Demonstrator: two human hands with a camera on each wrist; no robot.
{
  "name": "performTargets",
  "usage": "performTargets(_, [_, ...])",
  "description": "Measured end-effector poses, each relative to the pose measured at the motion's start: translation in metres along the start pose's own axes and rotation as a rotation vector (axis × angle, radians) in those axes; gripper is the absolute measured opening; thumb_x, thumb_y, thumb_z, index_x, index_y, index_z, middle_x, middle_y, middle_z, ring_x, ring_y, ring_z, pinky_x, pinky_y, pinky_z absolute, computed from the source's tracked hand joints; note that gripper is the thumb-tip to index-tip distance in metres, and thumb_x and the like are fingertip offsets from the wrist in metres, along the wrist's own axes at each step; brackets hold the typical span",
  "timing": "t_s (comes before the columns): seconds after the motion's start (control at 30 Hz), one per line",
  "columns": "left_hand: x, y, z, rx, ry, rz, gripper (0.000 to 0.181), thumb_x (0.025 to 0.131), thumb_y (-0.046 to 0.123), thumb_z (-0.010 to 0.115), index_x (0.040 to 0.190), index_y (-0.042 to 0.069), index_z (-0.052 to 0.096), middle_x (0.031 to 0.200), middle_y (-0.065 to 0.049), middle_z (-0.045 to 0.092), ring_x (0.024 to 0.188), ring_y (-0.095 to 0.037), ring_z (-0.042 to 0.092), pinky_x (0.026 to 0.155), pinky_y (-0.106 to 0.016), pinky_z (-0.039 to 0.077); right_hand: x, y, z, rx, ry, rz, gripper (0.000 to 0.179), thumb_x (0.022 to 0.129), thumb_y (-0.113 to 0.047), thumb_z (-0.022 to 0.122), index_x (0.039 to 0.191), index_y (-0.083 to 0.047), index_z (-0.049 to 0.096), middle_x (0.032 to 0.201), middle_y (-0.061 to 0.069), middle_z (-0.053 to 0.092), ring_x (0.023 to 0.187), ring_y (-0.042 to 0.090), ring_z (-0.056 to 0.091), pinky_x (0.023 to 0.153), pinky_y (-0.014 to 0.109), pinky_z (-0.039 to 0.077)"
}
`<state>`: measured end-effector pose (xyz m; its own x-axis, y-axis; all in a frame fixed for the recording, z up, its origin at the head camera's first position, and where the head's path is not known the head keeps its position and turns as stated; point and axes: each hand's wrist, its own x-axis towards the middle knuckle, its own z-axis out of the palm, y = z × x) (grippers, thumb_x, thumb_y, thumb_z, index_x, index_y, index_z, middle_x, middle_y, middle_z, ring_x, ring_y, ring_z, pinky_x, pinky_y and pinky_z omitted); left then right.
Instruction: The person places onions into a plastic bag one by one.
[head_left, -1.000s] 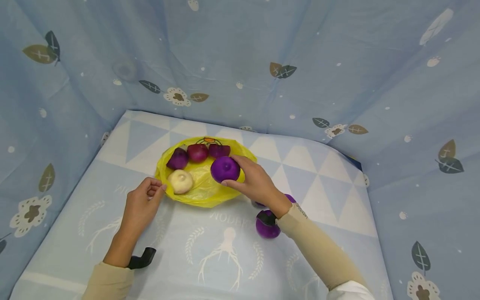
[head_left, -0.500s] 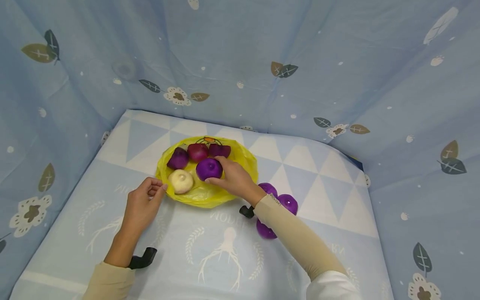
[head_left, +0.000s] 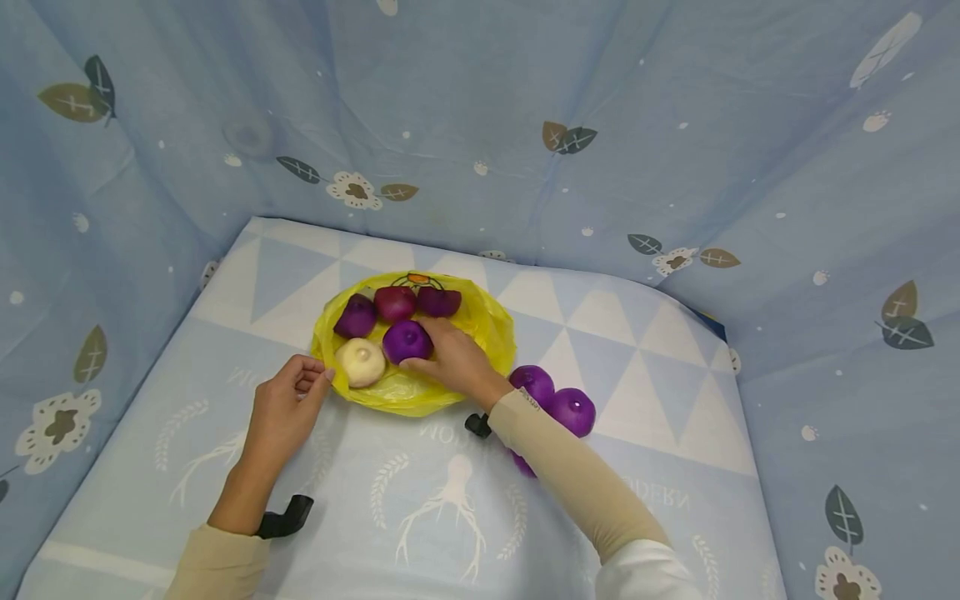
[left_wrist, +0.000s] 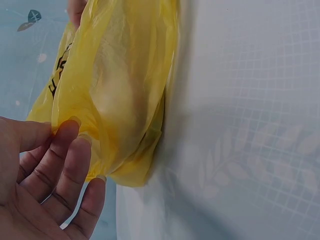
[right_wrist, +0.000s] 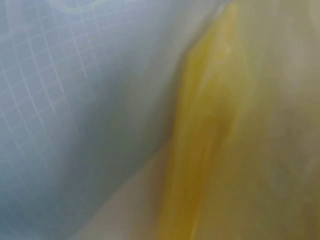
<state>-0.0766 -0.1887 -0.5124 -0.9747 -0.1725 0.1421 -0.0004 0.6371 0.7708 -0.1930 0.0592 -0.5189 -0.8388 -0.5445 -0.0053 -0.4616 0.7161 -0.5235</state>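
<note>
A yellow plastic bag (head_left: 393,402) lies on the bed-like surface with its mouth spread wide. My left hand (head_left: 281,417) pinches the bag's left rim between thumb and fingertips, as the left wrist view confirms at the thin yellow plastic (left_wrist: 127,75). Inside the bag's mouth, my right hand (head_left: 463,360) grips a round purple onion-like thing (head_left: 407,342) with a small nub on top. It is beside a pale, bulb-shaped piece (head_left: 362,363). Behind them in the bag sit a dark purple piece (head_left: 356,317), a maroon one (head_left: 395,303) and another dark purple one (head_left: 439,302).
Right of the bag, two round purple things (head_left: 532,384) (head_left: 573,411) lie close together; a third (head_left: 522,464) is mostly hidden by the right sleeve. A patterned blue curtain (head_left: 480,125) hangs behind. In the right wrist view the yellow plastic (right_wrist: 210,110) is blurred.
My right hand has moved left with the purple onion-like thing, bringing it from the bag's right part to beside the pale piece. The left hand has stayed on the rim.
</note>
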Motion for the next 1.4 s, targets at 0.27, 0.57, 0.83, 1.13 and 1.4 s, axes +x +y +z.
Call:
performTargets(0.27, [0.0, 0.0, 0.0, 0.007, -0.002, 0.0, 0.02, 0.095, 0.028, 0.062, 0.098, 0.009, 0.06, 0.083, -0.004, 0.064, 0.075, -0.015, 0.058, 0.064, -0.016, 0.045, 0.002, 0.002, 0.008, -0.008, -0.005, 0.012, 0.078, 0.085, -0.055, 0.066, 0.144, -0.013, 0.039, 0.135, 0.002, 0.053, 0.116, 0.017, 0.055, 0.101, 0.033, 0.042])
performTargets(0.57, [-0.001, 0.001, 0.0, 0.012, -0.013, -0.01, 0.021, 0.096, 0.029, 0.061, 0.1, 0.008, 0.059, 0.084, -0.004, 0.064, 0.076, -0.016, 0.058, 0.063, -0.017, 0.045, 0.004, -0.002, 0.01, -0.05, -0.003, 0.029, 0.075, 0.085, -0.057, 0.064, 0.141, -0.013, 0.041, 0.125, 0.002, 0.059, 0.11, 0.016, 0.058, 0.096, 0.032, 0.046])
performTargets(0.83, [0.0, 0.001, 0.0, 0.007, -0.01, -0.006, 0.022, 0.096, 0.03, 0.061, 0.1, 0.008, 0.059, 0.085, -0.004, 0.064, 0.076, -0.016, 0.058, 0.063, -0.016, 0.045, 0.004, -0.004, 0.012, -0.074, 0.003, 0.029, 0.072, 0.085, -0.057, 0.064, 0.134, -0.01, 0.044, 0.114, 0.004, 0.062, 0.103, 0.015, 0.06, 0.091, 0.03, 0.049])
performTargets(1.13, [0.0, 0.0, 0.002, -0.001, 0.011, 0.0, 0.022, 0.095, 0.029, 0.062, 0.101, 0.008, 0.06, 0.085, -0.004, 0.065, 0.077, -0.015, 0.058, 0.063, -0.015, 0.045, -0.002, -0.003, 0.006, -0.023, -0.033, 0.063, 0.085, 0.084, -0.056, 0.066, 0.145, -0.006, 0.035, 0.13, 0.008, 0.058, 0.115, 0.019, 0.057, 0.098, 0.032, 0.044])
performTargets(1.4, [0.001, 0.0, 0.001, -0.006, 0.035, 0.008, 0.021, 0.095, 0.027, 0.063, 0.101, 0.007, 0.061, 0.085, -0.005, 0.065, 0.076, -0.016, 0.058, 0.062, -0.014, 0.044, -0.023, -0.007, -0.015, -0.002, -0.049, 0.068, 0.092, 0.086, -0.061, 0.061, 0.154, -0.018, 0.019, 0.149, 0.005, 0.042, 0.132, 0.022, 0.044, 0.107, 0.039, 0.036])
